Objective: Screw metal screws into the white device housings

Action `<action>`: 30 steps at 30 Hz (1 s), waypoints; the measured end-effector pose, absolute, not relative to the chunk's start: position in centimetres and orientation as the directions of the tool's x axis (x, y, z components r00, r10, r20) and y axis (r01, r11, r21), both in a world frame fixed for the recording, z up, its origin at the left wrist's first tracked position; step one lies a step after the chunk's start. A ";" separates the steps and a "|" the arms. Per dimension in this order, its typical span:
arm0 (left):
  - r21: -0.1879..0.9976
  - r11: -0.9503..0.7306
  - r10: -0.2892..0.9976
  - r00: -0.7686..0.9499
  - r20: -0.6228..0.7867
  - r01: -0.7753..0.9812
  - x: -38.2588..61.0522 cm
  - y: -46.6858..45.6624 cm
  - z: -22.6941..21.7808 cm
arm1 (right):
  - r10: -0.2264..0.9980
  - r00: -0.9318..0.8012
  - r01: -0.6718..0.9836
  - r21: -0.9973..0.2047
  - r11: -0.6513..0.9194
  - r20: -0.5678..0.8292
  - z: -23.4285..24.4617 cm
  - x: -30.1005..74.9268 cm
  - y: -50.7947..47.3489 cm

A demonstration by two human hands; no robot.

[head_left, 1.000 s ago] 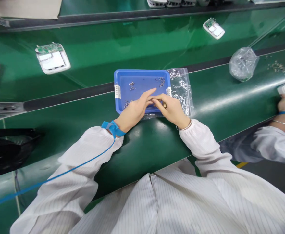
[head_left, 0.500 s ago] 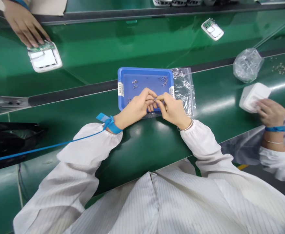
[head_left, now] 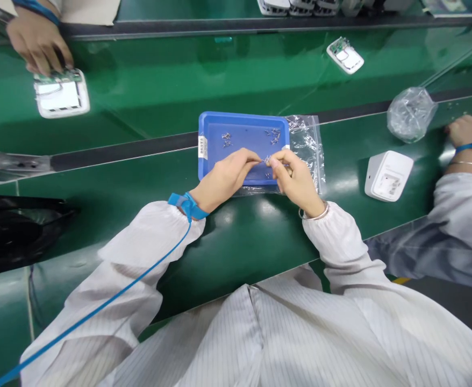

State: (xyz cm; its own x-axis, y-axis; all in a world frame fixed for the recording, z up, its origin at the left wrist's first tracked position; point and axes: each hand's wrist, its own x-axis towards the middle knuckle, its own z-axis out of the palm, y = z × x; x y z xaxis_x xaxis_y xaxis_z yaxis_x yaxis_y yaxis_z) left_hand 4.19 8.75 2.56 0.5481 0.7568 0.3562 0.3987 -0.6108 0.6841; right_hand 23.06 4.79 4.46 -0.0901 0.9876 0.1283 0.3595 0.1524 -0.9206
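A shallow blue tray (head_left: 242, 119) holds little heaps of small silvery screws (head_left: 274, 134); another heap of screws (head_left: 227, 140) lies to their left. Over the tray's front half, my left hand (head_left: 230, 172) pinches with thumb and forefinger, and what sits between the tips is too small to name. Right beside it, my right hand (head_left: 294, 174) is curled closed around a few of the screws, some showing at its fingertips. The two sets of fingertips nearly meet. A clear zip bag (head_left: 306, 148) lies partly under the tray's right side.
At right stand a white plug-in device (head_left: 389, 176) and a crumpled clear bag (head_left: 412, 114), near a co-worker's hand (head_left: 469, 131). Across the green belt (head_left: 179, 80), another person's hand (head_left: 40, 45) touches an opened white housing (head_left: 62, 97); a second housing (head_left: 345, 55) lies farther right.
My hands have parted slightly, and screws now show at my right fingertips. The co-worker at right has let go of the white device and moved that hand up and right. Both housings have shifted left.
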 end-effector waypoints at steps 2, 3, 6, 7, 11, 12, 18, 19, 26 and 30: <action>0.732 -0.584 0.761 0.549 0.345 0.350 4.3 8.7 2.7 | 0.988 -0.091 0.326 -0.933 0.151 0.128 4.6 23.0 4.7; 0.743 -0.582 0.757 0.556 0.344 0.332 4.3 8.7 2.7 | 0.986 -0.100 0.318 -0.934 0.162 0.137 4.6 22.9 4.6; 0.710 -0.612 0.734 0.583 0.348 0.348 4.3 8.7 3.0 | 0.976 -0.132 0.315 -0.926 0.205 0.171 4.6 22.8 4.5; 0.693 -0.625 0.726 0.593 0.348 0.358 4.3 8.7 3.1 | 0.973 -0.139 0.321 -0.921 0.219 0.183 4.6 22.8 4.5; 0.664 -0.665 0.687 0.630 0.362 0.343 3.9 9.0 3.5 | 0.960 -0.171 0.353 -0.896 0.271 0.223 4.6 22.8 4.4; 0.660 -0.671 0.678 0.639 0.363 0.337 3.8 9.1 3.5 | 0.951 -0.182 0.374 -0.878 0.300 0.248 4.6 22.9 4.3; 0.826 -0.516 0.680 0.695 0.235 0.226 3.6 9.3 4.1 | 0.806 -0.308 0.589 -0.564 0.579 0.506 4.3 23.0 4.1; 0.880 -0.437 0.685 0.703 0.191 0.187 3.7 9.2 4.2 | 0.775 -0.333 0.608 -0.505 0.612 0.538 4.2 23.0 4.1; 0.995 -0.082 0.656 0.754 0.010 0.058 3.9 8.5 5.2 | 0.722 -0.349 0.617 -0.434 0.657 0.597 4.0 23.2 4.0; 0.910 -0.358 0.698 0.707 0.112 0.209 4.0 8.4 5.4 | 0.864 -0.235 0.554 -0.669 0.496 0.445 4.6 23.1 4.0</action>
State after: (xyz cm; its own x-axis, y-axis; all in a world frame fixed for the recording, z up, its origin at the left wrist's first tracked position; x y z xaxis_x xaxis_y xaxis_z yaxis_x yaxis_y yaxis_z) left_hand 3.99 8.40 5.38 0.7073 0.6979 0.1122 0.2094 -0.3585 0.9097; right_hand 23.11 3.98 4.62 -0.2348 0.8640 0.4455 0.5536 0.4955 -0.6693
